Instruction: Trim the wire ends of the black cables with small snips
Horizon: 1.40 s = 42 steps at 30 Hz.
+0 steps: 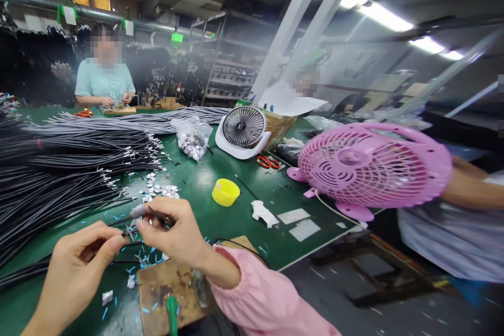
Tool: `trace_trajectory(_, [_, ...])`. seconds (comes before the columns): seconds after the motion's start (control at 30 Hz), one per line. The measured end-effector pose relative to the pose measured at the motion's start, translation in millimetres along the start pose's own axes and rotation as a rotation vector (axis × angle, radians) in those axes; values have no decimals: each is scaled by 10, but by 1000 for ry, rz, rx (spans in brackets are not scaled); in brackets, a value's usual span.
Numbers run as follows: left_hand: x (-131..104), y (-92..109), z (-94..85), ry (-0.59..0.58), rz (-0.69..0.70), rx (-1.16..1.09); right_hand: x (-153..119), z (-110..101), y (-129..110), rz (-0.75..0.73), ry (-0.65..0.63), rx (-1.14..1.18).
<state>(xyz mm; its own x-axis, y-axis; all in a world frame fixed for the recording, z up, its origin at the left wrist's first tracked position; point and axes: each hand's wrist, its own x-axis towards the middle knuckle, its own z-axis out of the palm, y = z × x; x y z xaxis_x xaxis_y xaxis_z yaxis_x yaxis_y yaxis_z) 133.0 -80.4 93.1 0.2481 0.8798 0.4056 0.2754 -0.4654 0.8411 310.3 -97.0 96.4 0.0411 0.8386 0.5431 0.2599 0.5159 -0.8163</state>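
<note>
My left hand (76,265) is closed, its thumb and forefinger pinching the end of a thin black cable (125,233). Close beside it, my right hand (177,231) has its fingers drawn together at the same cable end, with a grey cover on one fingertip. A dark, slender object shows partly inside the right hand's curled fingers; its kind is hidden. Small blue offcuts (145,260) and foil scraps (163,190) lie on the green table around the hands. Below them is a stained wooden board (157,286) with a green-handled tool (172,312) on it.
Bundles of black cables (71,168) fill the left side. Farther off are a plastic bag of small parts (192,136), a white fan (243,128), orange-handled scissors (270,161) and a yellow ring (226,192). A pink fan (366,168) stands right. Other people sit across and at right.
</note>
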Motion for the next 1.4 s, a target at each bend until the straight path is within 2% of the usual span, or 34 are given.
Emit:
trace_trajectory(0.1, [-99, -119, 35, 67, -37, 82, -11, 0, 15, -55, 2, 21])
trace_trajectory(0.27, [-239, -267, 95, 147, -23, 153, -25, -12, 19, -79, 58, 3])
trace_trajectory(0.33, [-233, -277, 103, 159, -24, 154, -26, -13, 8, -8, 57, 65])
trace_trajectory(0.4, [-195, -258, 100, 166, -33, 144, -31, -8, 5, 126, 17, 160])
trace_trajectory(0.5, [-122, -195, 90, 124, -19, 88, -62, -1, 38, 239, -46, 248])
trace_trajectory(0.63, [-70, -107, 106, 68, 39, -27, -142, -20, 119, 125, -50, 159])
trace_trajectory(0.8, [-71, -65, 166, 60, -46, -104, -167, -38, 104, 60, -42, 34])
trace_trajectory(0.87, [-73, -73, 174, 56, -80, -131, -136, -15, 58, 121, -40, 73])
trace_trajectory(1.03, [-46, -18, 138, 18, -116, -164, -15, 40, -62, 463, -22, 351])
trace_trajectory(1.13, [-1, 81, 109, -23, -116, -134, 36, 14, -92, 519, -35, 498])
trace_trajectory(1.27, [29, 114, 68, -28, -155, -136, 23, -16, -68, 524, -48, 529])
trace_trajectory(1.4, [18, 16, 13, -123, -189, -144, -27, 2, -26, 413, -34, 402])
